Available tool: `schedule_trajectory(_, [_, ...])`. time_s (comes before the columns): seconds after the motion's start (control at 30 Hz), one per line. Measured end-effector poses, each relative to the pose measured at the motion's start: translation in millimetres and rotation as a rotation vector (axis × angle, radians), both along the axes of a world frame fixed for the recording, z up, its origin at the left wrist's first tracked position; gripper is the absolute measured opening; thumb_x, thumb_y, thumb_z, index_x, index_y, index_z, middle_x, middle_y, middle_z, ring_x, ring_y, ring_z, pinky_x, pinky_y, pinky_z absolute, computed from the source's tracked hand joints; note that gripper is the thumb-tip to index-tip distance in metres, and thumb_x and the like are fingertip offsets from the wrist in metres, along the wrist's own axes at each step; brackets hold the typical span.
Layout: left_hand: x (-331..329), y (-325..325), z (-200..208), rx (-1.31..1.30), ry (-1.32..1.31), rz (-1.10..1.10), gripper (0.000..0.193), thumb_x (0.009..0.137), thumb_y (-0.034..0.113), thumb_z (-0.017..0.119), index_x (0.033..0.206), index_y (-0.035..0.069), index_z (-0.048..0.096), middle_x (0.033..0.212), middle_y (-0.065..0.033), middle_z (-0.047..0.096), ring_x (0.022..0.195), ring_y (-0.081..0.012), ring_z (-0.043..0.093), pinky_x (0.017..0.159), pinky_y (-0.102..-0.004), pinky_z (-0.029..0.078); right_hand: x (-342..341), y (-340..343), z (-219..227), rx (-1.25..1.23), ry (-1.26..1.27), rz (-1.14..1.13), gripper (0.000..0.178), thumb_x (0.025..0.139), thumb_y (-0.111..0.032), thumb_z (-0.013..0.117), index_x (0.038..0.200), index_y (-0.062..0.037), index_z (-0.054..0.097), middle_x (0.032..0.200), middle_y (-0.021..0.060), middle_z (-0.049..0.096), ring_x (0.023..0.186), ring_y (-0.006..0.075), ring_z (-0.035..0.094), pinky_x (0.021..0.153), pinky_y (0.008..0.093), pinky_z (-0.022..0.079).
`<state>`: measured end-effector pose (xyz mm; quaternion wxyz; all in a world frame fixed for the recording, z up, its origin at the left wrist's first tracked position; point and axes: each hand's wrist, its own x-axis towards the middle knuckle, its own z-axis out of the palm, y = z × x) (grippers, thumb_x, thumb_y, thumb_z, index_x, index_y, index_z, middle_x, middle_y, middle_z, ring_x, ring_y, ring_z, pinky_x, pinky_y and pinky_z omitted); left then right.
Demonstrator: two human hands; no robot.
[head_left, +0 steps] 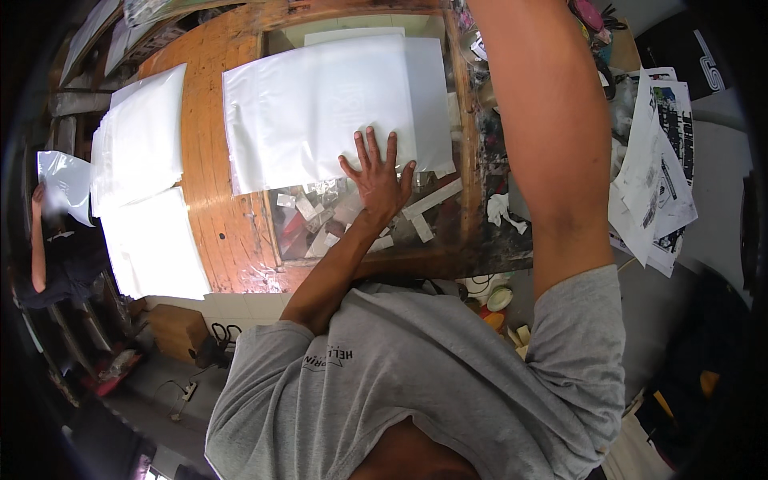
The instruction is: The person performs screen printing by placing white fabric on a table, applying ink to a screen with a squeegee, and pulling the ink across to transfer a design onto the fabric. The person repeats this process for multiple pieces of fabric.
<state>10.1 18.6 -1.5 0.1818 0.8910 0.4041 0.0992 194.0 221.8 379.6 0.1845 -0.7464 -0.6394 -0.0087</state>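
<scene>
My left hand (379, 180) lies palm down with its fingers spread. It touches the near edge of a white plastic-looking sheet (312, 104). This sheet rests on a glass panel (320, 254) set in a wooden table frame, over a greyish translucent sheet (430, 104) that shows along its right side. My right arm (552, 136) stretches up past the right side of the table and out of the picture at the top, so my right hand is out of sight.
Stacks of white sheets (140, 144) cover the left of the wooden table (212, 192). At far left, another person's hand (38, 196) holds a glossy sheet (68, 182). Paper scraps (316, 216) show around the glass. Printed papers (652, 176) lie at right, beyond crumpled tissue (506, 213).
</scene>
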Motion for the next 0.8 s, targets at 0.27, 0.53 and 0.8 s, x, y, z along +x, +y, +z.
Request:
schedule_trajectory(0.27, [-9.6, -14.7, -2.8, 0.041, -0.031, -0.030, 0.063, 0.099, 0.043, 0.058, 0.152, 0.011, 0.045, 0.165, -0.0217, 0.024, 0.156, -0.0403, 0.011, 0.113, -0.0782, 0.001, -9.8, -35.2, 19.5, -0.176, 0.088, 0.058, 0.080, 0.098, -0.066, 0.049, 0.087, 0.0089, 0.075, 0.091, 0.0308, 0.071, 0.087, 0.0347, 0.072, 0.080, 0.0475, 0.056])
schedule_trajectory(0.53, [-59.8, 8.8, 91.2, -0.889, -0.905, 0.188, 0.053, 0.098, 0.026, 0.065, 0.145, 0.004, 0.050, 0.138, -0.0148, 0.060, 0.138, -0.0251, 0.049, 0.118, -0.0596, 0.024, -73.3, -97.9, -94.8, 0.110, -0.035, 0.081, 0.070, 0.092, -0.069, 0.057, 0.088, -0.0010, 0.074, 0.061, 0.0161, 0.067, 0.058, 0.0311, 0.070, 0.057, 0.0448, 0.055])
schedule_trajectory(0.8, [-104.5, 20.9, 70.6, -1.672, -1.283, 0.969, 0.048, 0.093, 0.038, 0.062, 0.132, 0.011, 0.052, 0.124, -0.0089, 0.051, 0.124, -0.0258, 0.049, 0.108, -0.0644, 0.032, -126.6, -188.9, -262.3, -0.420, 0.084, 0.093, 0.045, 0.081, -0.008, 0.072, 0.125, -0.0079, 0.060, 0.108, 0.0148, 0.069, 0.105, 0.0335, 0.065, 0.085, 0.0495, 0.045])
